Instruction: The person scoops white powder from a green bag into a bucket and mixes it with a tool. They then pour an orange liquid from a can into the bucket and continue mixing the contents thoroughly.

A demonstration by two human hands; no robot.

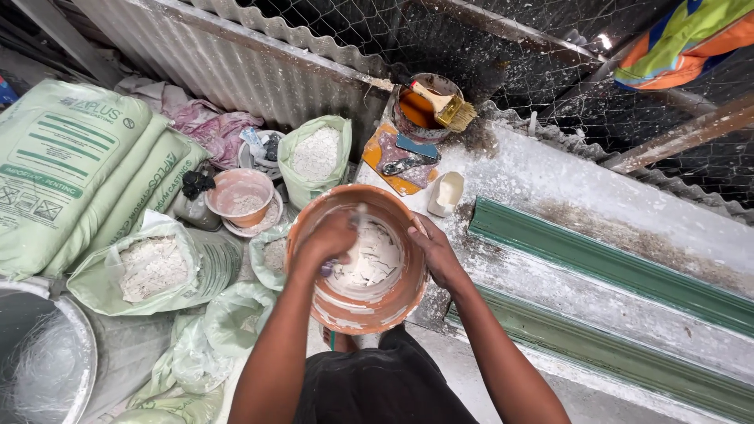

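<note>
Corrugated metal wall (228, 71) with wire mesh above runs along the far side. Stacked pale green sacks (71, 157) lie far left; two long green moulded strips (613, 267) run across a white-dusted tabletop (550, 180) on the right. A grey metal basin (47, 361) sits at the near left corner. Open bag of white powder (153, 267) lies left of centre; a second open bag (316, 153) stands just beyond the work. Centre, close to the body: an orange bowl (357, 306), inside caked white, holding thick white paste (369, 259). Left hand (330, 239) is closed around a stirring tool (357, 216), whose handle is blurred and whose kind cannot be told; the hand is down inside the bowl, over the paste. Right hand (436, 251) is clamped on the bowl's right rim, thumb inside, fingers outside, steadying it. A smaller pink bowl (239, 196) sits far left of the orange one, near the bags. On the far tabletop: a tin of orange liquid (420, 110) with a brush (444, 106) resting across it, a scraper (408, 157) on a stained board just nearer, and a small white cup (446, 192) near the bowl's far rim. Judgement: step in hand is mixing; paste looks lumpy and uneven, so mixing appears only partly done. Next move calls for a firm hold on the rim while the tool works the lumps off the bowl wall, without slopping paste over the edge.
</note>
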